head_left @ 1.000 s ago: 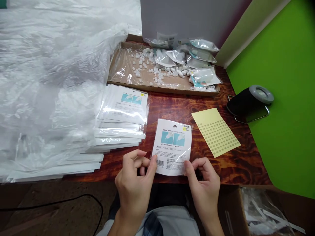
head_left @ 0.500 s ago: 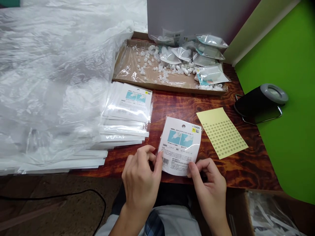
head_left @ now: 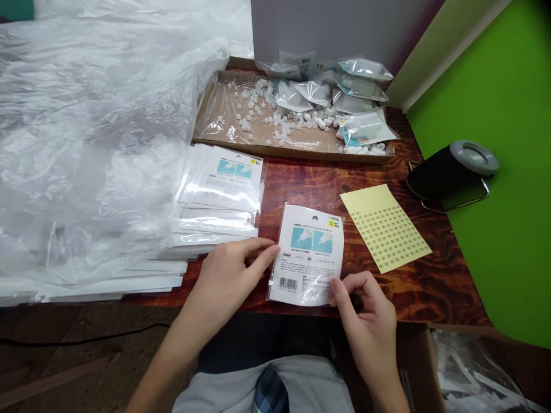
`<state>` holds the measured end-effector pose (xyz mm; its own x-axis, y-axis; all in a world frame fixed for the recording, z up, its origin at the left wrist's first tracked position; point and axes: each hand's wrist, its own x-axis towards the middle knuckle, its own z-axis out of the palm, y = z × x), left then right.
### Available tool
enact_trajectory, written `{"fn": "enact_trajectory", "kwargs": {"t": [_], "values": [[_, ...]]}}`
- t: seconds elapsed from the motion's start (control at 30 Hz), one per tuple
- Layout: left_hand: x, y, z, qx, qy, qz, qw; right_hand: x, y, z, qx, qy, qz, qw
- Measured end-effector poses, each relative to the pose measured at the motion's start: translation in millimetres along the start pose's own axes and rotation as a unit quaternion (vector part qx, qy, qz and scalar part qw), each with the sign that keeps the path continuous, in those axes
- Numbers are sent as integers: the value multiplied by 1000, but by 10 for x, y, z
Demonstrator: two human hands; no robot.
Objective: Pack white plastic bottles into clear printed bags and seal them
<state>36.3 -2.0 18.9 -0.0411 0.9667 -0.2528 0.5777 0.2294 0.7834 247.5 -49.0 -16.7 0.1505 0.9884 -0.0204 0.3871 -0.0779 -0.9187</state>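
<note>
A clear plastic packet [head_left: 307, 255] with a printed white card, blue pictures and a barcode lies low over the wooden table [head_left: 413, 292], near its front edge. My left hand [head_left: 224, 281] pinches the packet's left edge between thumb and forefinger. My right hand [head_left: 368, 318] holds its lower right corner. A stack of matching packets [head_left: 219, 195] lies just left of it. To the right sits a yellow sheet of small round stickers [head_left: 385, 226], untouched by either hand.
A cardboard tray [head_left: 293, 150] at the back holds loose white plastic parts and sealed bags. A large plastic sheet [head_left: 86, 143] covers the left side. A black roll on a wire stand [head_left: 451, 172] sits at the right. An open cardboard box [head_left: 415, 367] with plastic scraps is below right.
The packet has turned from tilted to nearly upright. My left hand has stretched out flatter and moved left along the packet's edge.
</note>
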Motion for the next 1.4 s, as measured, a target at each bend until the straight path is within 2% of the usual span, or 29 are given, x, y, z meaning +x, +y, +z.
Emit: {"fn": "enact_trajectory", "kwargs": {"t": [0.07, 0.13, 0.33, 0.5, 0.7, 0.87, 1.0, 1.1, 1.27, 1.4], "values": [[70, 40, -30, -35, -56, 15, 998, 2, -15, -9, 7, -5, 8, 1000], [98, 51, -21, -63, -69, 24, 995, 4, -44, -13, 16, -5, 18, 1000], [31, -40, 63, -46, -15, 37, 998, 0, -81, -3, 46, 7, 21, 999], [6, -55, 98, -22, 16, 37, 999, -10, -32, -23, 73, -10, 13, 997], [-6, -19, 98, -31, 9, 18, 999, 9, -44, -40, 83, -4, 9, 996], [-49, -38, 104, -72, 5, -12, 997, 31, -62, -19, 48, 7, 22, 999], [-114, -85, 94, -152, -58, -59, 985, 37, -56, -13, 27, 9, 14, 1000], [-179, -100, 95, -191, -92, -71, 975, 32, -50, -22, 25, 8, 5, 1000], [-186, -35, 113, -184, -57, -75, 978, 19, -21, -49, 28, -5, 3, 1000], [-135, 20, 125, -174, -50, -73, 981, 9, -13, -60, 56, -13, -4, 998]]}}
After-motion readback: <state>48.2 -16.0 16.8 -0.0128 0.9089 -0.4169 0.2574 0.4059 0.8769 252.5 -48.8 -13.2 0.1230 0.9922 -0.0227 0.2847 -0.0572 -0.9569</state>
